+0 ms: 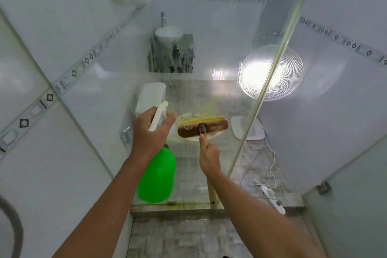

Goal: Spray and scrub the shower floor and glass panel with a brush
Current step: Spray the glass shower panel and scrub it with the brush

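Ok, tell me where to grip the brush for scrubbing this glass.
Grip the brush by its wooden handle, just below the head, coming from below as the right hand does. The handle slants down from the head's middle, while the bristles face the glass panel.

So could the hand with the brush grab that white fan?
Probably not. The fan stands outside the shower, behind the glass panel, which blocks the way. The right hand is also busy, gripping the brush handle.
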Available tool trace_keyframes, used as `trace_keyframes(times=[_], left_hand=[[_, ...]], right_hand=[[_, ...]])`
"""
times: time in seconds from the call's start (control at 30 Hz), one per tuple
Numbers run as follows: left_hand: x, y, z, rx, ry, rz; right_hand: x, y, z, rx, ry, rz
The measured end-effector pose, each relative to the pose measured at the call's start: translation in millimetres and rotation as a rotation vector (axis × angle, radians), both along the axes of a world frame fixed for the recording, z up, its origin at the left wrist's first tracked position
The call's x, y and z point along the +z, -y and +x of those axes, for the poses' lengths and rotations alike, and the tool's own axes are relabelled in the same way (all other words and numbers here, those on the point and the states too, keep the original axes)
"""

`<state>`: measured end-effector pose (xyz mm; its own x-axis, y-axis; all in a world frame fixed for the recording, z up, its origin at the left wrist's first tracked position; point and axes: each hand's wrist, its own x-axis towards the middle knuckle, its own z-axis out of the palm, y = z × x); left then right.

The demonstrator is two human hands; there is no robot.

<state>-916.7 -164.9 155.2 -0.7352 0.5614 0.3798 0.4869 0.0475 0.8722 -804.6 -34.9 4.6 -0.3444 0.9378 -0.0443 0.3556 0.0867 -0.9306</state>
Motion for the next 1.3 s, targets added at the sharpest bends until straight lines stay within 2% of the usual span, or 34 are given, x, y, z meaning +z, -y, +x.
trace_keyframes(times=[0.1,0.33,0.4,0.57,0.63,0.73,0.87,0.97,1.03,1.1,1.3], left_hand=[[-4,0,-5,0.008,-0.005,-0.006],[-16,4,-11,0.042,0.005,-0.027],[-21,4,-9,0.04,0.024,-0.031],[-18,1,-3,0.026,0.04,-0.017],[-10,-1,-6,0.027,0.039,0.004],[6,-5,-14,0.032,-0.012,0.025],[40,-13,-17,0.028,-0.066,0.07],[70,-16,-21,0.038,-0.089,0.107],[91,-15,-25,0.042,-0.076,0.142],[109,-15,-29,0.054,-0.059,0.159],[144,-8,-33,0.045,-0.099,0.198]], right_hand=[[22,-6,-10,0.012,-0.092,0.05],[136,-34,-34,0.003,-0.324,0.316],[122,-37,-32,0.043,-0.263,0.322],[17,-24,-7,0.069,-0.052,0.148],[13,-17,-4,0.034,-0.034,0.111],[69,-12,-12,0.066,-0.083,0.201],[209,-29,-33,0.129,-0.075,0.393],[307,-41,-41,0.099,-0.111,0.413],[337,-43,-40,0.093,-0.115,0.441],[330,-37,-35,0.078,-0.077,0.438],[221,-13,-17,0.107,0.123,0.326]])
